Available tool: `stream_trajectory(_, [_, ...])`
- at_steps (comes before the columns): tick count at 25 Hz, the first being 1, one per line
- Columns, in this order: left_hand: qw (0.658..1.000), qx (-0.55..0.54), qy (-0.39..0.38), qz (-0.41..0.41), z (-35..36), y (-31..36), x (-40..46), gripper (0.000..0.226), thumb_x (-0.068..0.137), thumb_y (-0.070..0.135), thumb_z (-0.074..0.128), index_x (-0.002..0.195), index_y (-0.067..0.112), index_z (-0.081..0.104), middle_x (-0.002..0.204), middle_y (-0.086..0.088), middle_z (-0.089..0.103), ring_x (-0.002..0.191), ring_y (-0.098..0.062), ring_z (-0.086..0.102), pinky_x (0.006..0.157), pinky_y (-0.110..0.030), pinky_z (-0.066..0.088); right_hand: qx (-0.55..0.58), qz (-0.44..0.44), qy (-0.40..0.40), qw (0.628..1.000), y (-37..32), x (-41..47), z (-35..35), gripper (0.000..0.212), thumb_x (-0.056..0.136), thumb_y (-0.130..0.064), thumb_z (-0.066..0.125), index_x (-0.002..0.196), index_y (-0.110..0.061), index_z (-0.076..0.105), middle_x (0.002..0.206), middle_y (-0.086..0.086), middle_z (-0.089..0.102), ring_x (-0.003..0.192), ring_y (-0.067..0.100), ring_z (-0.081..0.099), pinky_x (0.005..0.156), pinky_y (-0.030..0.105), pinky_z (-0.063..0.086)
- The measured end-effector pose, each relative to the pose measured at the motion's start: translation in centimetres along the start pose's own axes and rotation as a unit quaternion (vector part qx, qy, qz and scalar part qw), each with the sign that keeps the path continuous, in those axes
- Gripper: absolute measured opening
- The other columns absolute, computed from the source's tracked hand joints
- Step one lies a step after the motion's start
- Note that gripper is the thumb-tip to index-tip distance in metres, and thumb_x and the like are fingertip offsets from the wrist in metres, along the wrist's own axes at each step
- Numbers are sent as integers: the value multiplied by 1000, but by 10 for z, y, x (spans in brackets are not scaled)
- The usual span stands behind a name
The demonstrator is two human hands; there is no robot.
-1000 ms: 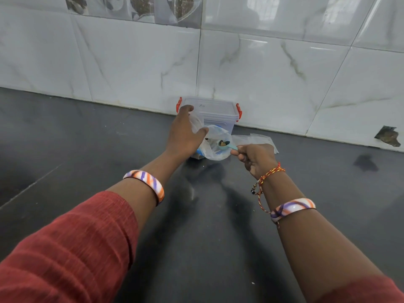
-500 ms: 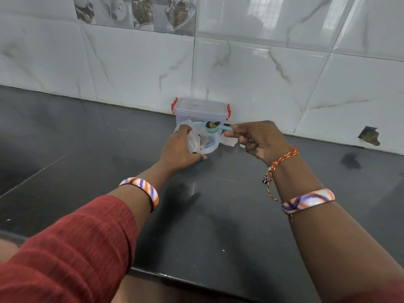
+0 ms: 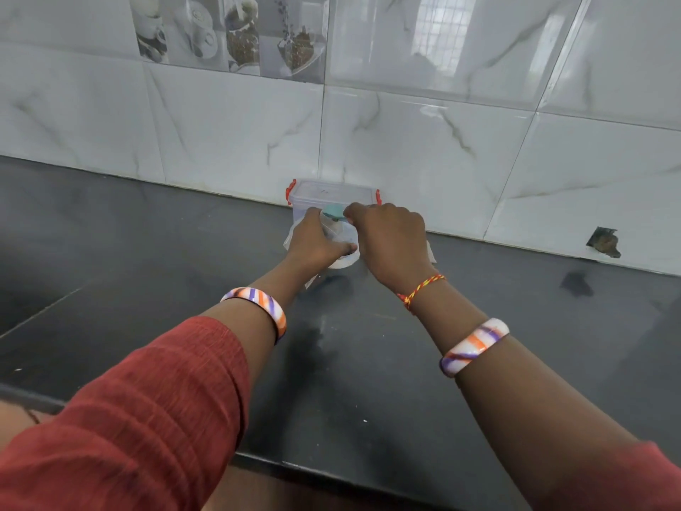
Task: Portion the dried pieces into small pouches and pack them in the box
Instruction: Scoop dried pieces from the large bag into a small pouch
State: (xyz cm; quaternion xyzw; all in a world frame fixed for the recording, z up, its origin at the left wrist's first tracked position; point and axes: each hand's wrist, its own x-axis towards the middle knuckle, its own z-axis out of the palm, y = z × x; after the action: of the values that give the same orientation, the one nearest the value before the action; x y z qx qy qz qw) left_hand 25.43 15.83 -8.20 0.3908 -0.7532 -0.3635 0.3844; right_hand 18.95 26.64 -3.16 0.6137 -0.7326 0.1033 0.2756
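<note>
A clear plastic box (image 3: 333,192) with a lid and red clips stands against the tiled wall. Just in front of it my left hand (image 3: 316,242) grips a small clear pouch (image 3: 344,239) by its rim. My right hand (image 3: 390,241) pinches the handle of a teal spoon (image 3: 333,212), whose bowl sits above the pouch mouth. Both hands cover most of the pouch. I cannot make out the dried pieces. More clear plastic (image 3: 430,252) shows behind my right hand.
The dark stone counter (image 3: 147,274) stretches wide to the left and right, and its front edge runs near my elbows. A white marble-look tiled wall (image 3: 405,149) closes the back. One tile on the right has a chipped hole (image 3: 604,243).
My right hand has carried the spoon up and leftward from beside the pouch to over its mouth. My left hand has shifted its grip on the pouch, and the camera has pulled back.
</note>
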Motion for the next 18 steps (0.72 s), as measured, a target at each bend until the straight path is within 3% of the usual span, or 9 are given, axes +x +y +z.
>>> stream_trajectory(2, [1000,-7,13,-1,-2,0,5,61,70,19,76,122,8,47,112,-7,60,101,-22,56,79,-27,41,17,4,29,999,1,1,8,29,92,-12,46,118,-19,57,100,8,69,92,32,62,63,29,35])
stream_trajectory(4, [1000,1,17,-2,-3,-2,10,59,70,17,76,121,8,47,115,-7,60,102,-20,56,78,-26,41,165,93,76,979,6,9,18,26,91,-14,48,110,-19,65,100,8,71,93,32,63,69,30,45])
stream_trajectory(6, [999,31,36,-10,-7,-6,18,58,72,18,75,121,8,46,118,-8,58,104,-22,55,77,-24,38,376,203,104,898,14,17,29,22,87,-10,51,92,-14,72,94,8,74,89,29,66,80,37,52])
stream_trajectory(8, [994,66,79,-22,-14,-13,28,60,72,22,75,122,8,44,121,-9,57,111,-26,54,80,-27,40,487,296,109,814,25,20,43,25,84,-8,53,68,-20,67,80,7,73,75,22,66,82,43,55])
stream_trajectory(11, [991,80,100,-38,-18,-27,47,66,68,30,78,121,8,45,120,-9,57,112,-28,55,85,-33,45,518,373,36,769,34,22,74,25,84,-4,56,67,-20,65,87,14,73,64,15,58,67,33,52])
stream_trajectory(13, [994,78,72,-37,-11,-34,56,70,63,36,81,119,9,50,116,-7,60,108,-25,58,81,-30,46,475,357,-33,804,28,26,93,18,82,0,56,88,-5,72,100,20,71,73,20,59,65,31,50])
stream_trajectory(15, [993,97,46,-50,-1,-44,66,72,58,40,82,117,10,53,113,-7,62,107,-26,60,78,-31,46,325,287,-83,897,16,36,107,27,84,-4,53,106,-4,69,108,17,68,93,29,62,82,36,51])
stream_trajectory(16, [991,108,40,-71,3,-49,69,74,59,39,82,118,8,50,116,-9,60,110,-28,58,81,-34,47,235,238,-104,937,9,41,110,29,85,-6,50,109,-6,66,111,15,66,101,32,60,85,36,49])
stream_trajectory(18, [982,135,22,-127,5,-61,74,75,64,28,81,123,7,40,125,-13,54,116,-32,54,88,-40,46,117,148,-121,975,-4,53,112,26,87,-5,45,108,-4,61,111,16,62,103,35,58,81,37,46])
